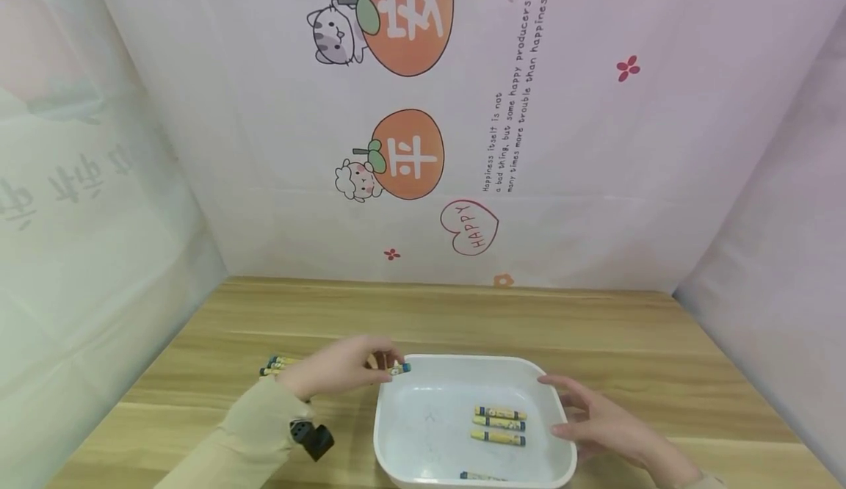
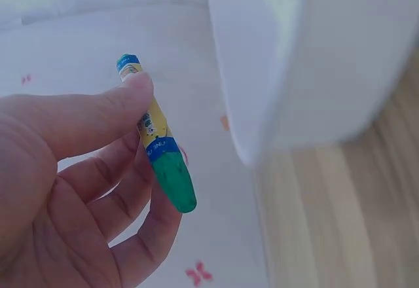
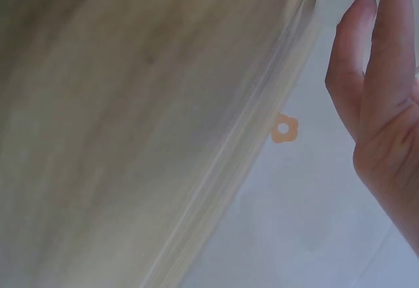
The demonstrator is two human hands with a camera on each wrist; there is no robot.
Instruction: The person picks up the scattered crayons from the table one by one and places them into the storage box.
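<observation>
My left hand (image 1: 350, 368) pinches a green crayon (image 2: 175, 178) between thumb and fingers. Its yellow wrapper has blue bands, and the bare green tip points away from the thumb. In the head view the crayon overlaps the upper left rim of a white plastic basin (image 1: 423, 371). Inside the basin lie several crayons: a group of three (image 1: 499, 423) right of the middle and another crayon (image 1: 482, 476) by the near wall. At the basin's right rim is my right hand (image 1: 608, 423), its index finger and thumb at the edge, the fingers relaxed.
More crayons (image 1: 280, 362) lie on the wooden table (image 1: 317, 313) to the left, partly behind my left forearm. A black wrist device (image 1: 312, 437) sits on the left sleeve. Printed white cloth (image 1: 555, 239) hangs behind the table, with pale cloth at both sides.
</observation>
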